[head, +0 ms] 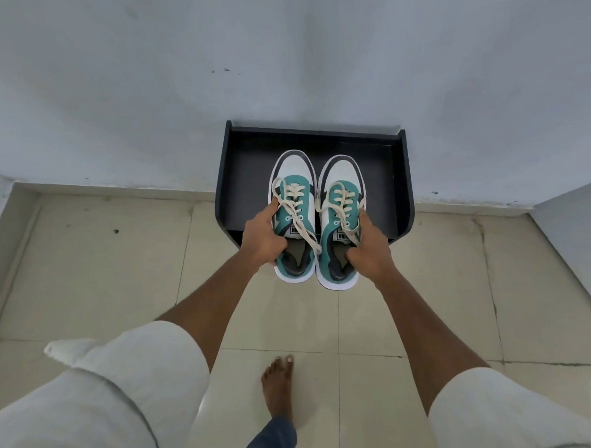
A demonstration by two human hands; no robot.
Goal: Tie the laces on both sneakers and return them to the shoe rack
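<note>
Two teal, white and dark grey sneakers point away from me, side by side over the black shoe rack. My left hand grips the left sneaker by its outer collar, thumb inside the opening. My right hand grips the right sneaker the same way. Both heels jut past the rack's front edge. The cream laces hang loose and untied across both tongues. Whether the soles touch the rack top I cannot tell.
The rack stands against a pale blue-grey wall on a beige tiled floor. My bare foot is on the tiles below the sneakers. A wall corner juts in at the right.
</note>
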